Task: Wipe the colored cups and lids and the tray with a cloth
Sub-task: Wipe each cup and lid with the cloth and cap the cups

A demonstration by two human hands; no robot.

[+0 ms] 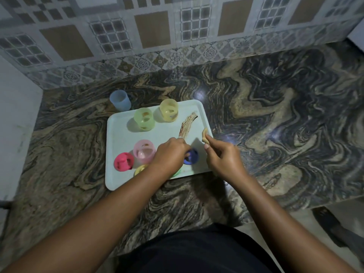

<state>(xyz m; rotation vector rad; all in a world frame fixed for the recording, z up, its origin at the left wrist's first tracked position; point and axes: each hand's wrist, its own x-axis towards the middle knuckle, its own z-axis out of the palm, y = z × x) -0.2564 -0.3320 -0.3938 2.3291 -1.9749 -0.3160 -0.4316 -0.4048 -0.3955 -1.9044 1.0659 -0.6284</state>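
Bare forearms, dark garment (197,251).

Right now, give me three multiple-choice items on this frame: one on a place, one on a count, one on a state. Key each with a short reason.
1. Where does the light blue cup stand?
A. On the tray
B. On the counter beyond the tray's far left corner
C. In the left hand

2. How many pale cups stand upright on the tray?
A. One
B. Three
C. Six

3. What state is the tray's surface in?
A. Spotless
B. Covered by a cloth
C. Marked with a brown smear

Key:
1 B: the cup sits on the stone counter, off the tray.
2 B: the green cup, yellow cup and pink cup stand on it.
3 C: a brown smear runs across the right part, not yet wiped; the right hand holds the cloth beside it.
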